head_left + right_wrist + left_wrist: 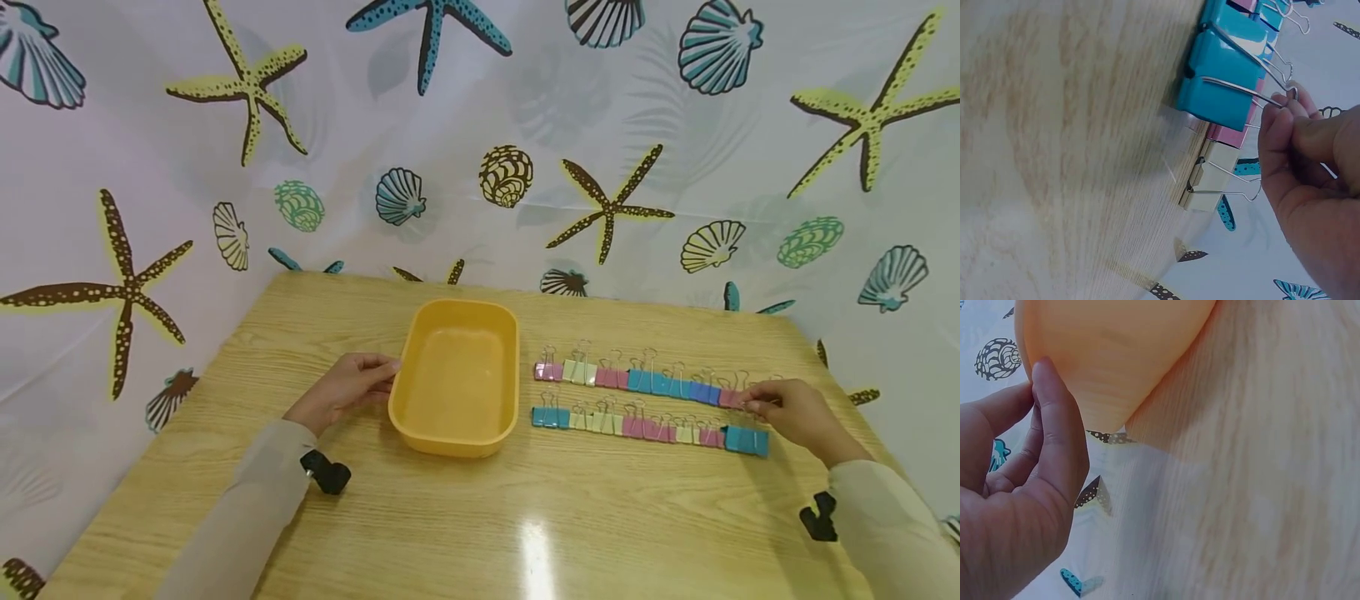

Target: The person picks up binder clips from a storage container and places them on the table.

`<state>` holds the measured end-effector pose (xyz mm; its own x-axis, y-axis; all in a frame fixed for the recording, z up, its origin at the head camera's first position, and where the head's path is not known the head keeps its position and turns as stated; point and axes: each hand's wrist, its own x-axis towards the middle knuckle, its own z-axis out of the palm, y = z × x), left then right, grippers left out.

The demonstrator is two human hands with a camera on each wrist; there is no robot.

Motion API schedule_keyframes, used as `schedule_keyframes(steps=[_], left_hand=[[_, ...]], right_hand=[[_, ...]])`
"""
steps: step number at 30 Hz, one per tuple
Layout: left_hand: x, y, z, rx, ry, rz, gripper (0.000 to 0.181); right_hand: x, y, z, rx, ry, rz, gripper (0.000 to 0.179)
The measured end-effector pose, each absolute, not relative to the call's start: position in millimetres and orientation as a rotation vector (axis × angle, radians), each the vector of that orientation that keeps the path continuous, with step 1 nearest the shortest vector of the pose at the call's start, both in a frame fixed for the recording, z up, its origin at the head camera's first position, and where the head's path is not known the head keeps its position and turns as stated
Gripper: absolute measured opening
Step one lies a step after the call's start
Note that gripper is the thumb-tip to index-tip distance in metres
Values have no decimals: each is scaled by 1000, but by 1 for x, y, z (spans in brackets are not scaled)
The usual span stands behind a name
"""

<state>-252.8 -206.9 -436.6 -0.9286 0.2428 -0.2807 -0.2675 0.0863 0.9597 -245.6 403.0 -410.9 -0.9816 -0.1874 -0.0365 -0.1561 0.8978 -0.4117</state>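
My left hand pinches the left rim of a yellow plastic tray between thumb and fingers; the left wrist view shows the thumb and fingertips on its wall. To its right stand two rows of coloured binder clips, wire handles upward. My right hand is at the right end of the rows, fingertips pinched together at wire handles. In the right wrist view, the handles of a large teal binder clip run to those fingertips. Beyond that clip are a pink clip and a cream clip, partly hidden.
The back row, with a blue clip, and the front row, with a teal clip at its left end, lie close together on the wooden table. A shell-and-starfish patterned cloth hangs behind and beside the table.
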Motion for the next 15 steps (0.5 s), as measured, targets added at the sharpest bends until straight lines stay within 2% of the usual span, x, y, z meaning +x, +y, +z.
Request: schedule_keyframes(steps=[15], left_hand=[[-252, -207, -437, -6, 2033, 1864, 43]], right_hand=[[-242, 398, -405, -290, 2974, -637, 19]])
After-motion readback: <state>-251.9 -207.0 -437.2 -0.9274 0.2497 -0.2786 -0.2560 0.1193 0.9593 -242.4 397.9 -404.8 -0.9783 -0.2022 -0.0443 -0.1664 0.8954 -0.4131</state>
